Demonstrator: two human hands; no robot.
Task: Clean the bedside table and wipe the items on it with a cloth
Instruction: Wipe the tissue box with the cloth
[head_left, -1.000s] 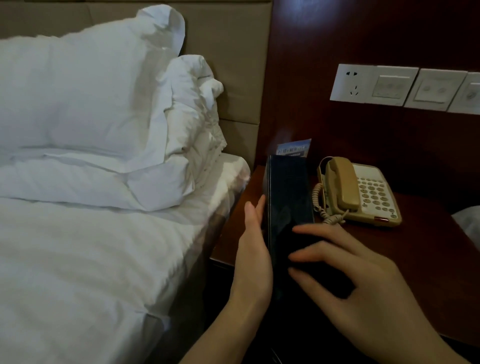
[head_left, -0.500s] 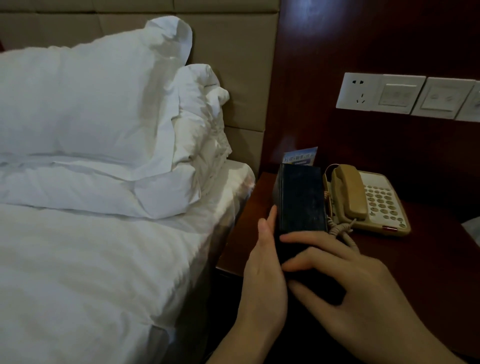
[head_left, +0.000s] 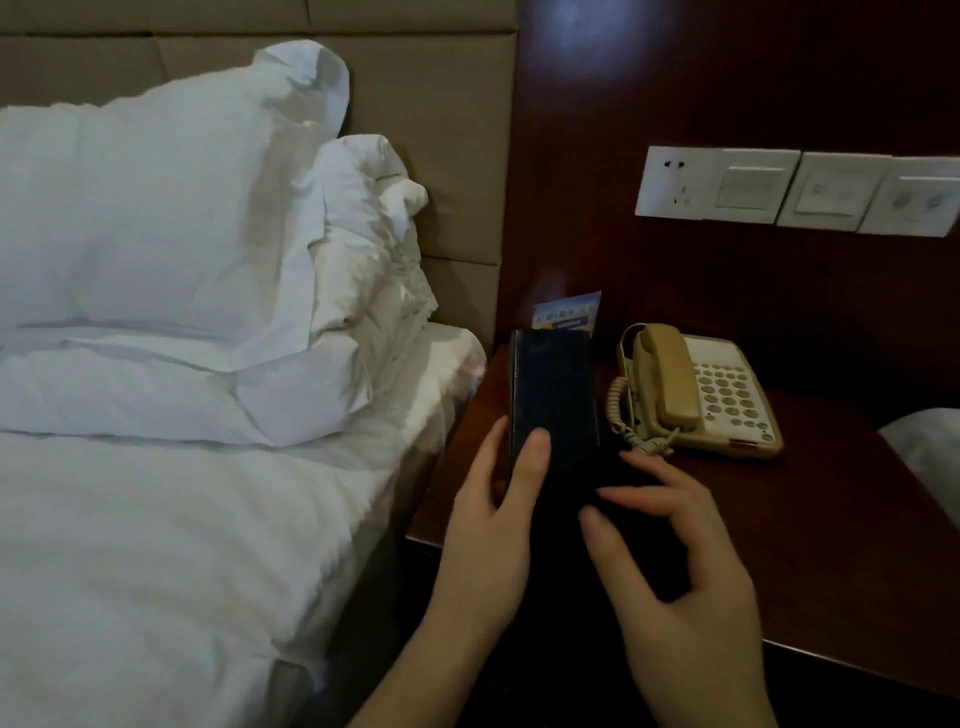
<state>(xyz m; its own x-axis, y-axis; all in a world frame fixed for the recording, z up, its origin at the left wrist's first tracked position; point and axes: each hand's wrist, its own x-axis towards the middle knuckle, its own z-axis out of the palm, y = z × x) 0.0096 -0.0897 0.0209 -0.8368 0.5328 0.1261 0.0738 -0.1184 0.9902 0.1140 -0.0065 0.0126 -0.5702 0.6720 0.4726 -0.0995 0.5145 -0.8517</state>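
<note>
The left hand held a dark flat folder along its left edge, thumb laid on the front and fingers behind it. The right hand spread its loosely bent fingers against the folder's lower right side. The folder stood over the dark wooden bedside table, just left of a beige telephone, with a small blue card behind it and a white bed to the left.
</note>
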